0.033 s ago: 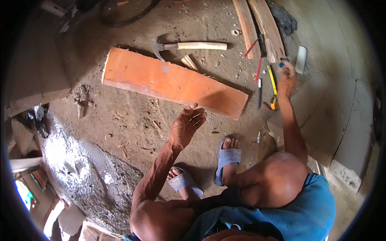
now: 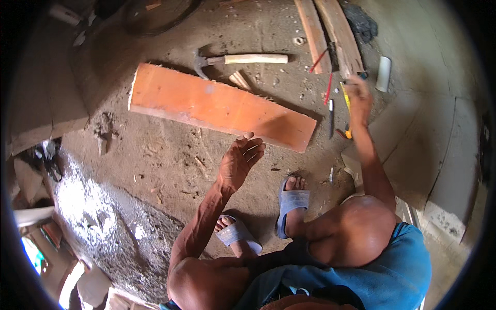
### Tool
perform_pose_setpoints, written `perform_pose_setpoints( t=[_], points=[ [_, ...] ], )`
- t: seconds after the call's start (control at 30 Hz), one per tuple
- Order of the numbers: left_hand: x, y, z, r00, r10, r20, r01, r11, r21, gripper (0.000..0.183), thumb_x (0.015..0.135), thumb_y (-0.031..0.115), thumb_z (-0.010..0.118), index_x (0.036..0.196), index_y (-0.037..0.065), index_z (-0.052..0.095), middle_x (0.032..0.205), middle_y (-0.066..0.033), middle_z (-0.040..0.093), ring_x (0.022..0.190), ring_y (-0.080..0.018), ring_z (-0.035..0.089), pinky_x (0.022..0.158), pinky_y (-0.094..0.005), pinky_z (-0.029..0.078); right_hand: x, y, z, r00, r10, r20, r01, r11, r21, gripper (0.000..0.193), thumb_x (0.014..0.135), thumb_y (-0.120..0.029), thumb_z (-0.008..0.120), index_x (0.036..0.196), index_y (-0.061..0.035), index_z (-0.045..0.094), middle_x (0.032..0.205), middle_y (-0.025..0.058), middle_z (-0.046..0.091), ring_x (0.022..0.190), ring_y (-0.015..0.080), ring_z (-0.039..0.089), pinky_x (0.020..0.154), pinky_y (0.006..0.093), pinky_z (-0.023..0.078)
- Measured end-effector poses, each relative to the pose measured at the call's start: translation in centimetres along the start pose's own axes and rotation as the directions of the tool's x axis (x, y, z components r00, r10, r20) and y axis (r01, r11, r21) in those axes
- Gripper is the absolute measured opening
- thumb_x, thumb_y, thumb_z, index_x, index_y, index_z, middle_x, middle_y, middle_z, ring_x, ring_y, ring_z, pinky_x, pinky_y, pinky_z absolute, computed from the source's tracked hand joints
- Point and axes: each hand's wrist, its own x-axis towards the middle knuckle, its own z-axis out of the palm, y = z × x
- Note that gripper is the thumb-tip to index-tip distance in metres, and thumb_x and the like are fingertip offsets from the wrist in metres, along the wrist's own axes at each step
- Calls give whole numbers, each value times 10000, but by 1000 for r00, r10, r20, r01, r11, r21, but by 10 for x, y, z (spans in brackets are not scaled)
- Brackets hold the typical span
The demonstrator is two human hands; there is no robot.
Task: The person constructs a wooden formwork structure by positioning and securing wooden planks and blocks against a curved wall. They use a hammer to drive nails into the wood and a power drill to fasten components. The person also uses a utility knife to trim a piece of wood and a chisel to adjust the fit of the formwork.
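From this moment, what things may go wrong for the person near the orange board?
1. The right hand hides part of the yellow tape measure and might knock it aside.
2. The orange board has a ragged far edge; splinters might prick the bare left hand if it grips there.
3. The toes are bare in open sandals, so the hammer, if lifted and dropped, could hurt them.

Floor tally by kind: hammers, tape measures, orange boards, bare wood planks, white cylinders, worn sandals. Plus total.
Hammer: 1
Tape measure: 1
Orange board: 1
Bare wood planks: 2
White cylinder: 1
Worn sandals: 2
Total: 8
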Motion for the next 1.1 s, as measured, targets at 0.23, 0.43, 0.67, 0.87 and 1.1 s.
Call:
perform_pose_setpoints(
  t=[0.23,0.43,0.67,0.87,1.1],
  points=[
    [21,-8,26,995,-91,45,90,996,27,525,1063,458,470,1402,60,510,1340,-129,620,1245,-262,590,1118,-426,429,-114,-130,90,669,-77,739,84,996,27,286,977,-257,669,1154,-34,689,1127,146,708,1024,260,692,907,378,534],
    [-1,5,-23,956,80,-282,-4,966,260,395,984,203,537,1336,42,615,932,-15,626,692,-90,506,678,-266,450,-41,-132,123,678,-137,722,251,967,-52,391,1000,-264,628,1311,-28,616,1208,165,669,1153,350,628,1033,433,480],
    [-4,33,-29,749,260,-610,-14,926,377,390,976,333,643,1240,47,618,838,9,484,570,-69,359,533,-250,311,46,-77,234,613,-290,735,661,698,-276,455,844,-82,606,1298,-61,599,1176,202,602,1077,433,590,961,535,483],
    [18,40,-37,755,241,-610,1,930,368,325,928,375,720,1065,87,658,778,21,492,550,-83,346,499,-281,281,51,-92,258,591,-17,806,513,780,-359,443,820,-293,640,1128,25,623,1099,270,682,1044,411,680,884,520,540],
    [42,35,-14,710,482,-513,-178,828,532,394,932,451,723,859,79,613,713,17,513,672,-123,461,619,-323,372,17,-50,240,606,-11,796,280,939,-200,458,888,-407,613,1025,26,544,907,240,635,829,412,659,759,492,531]
  ],
)
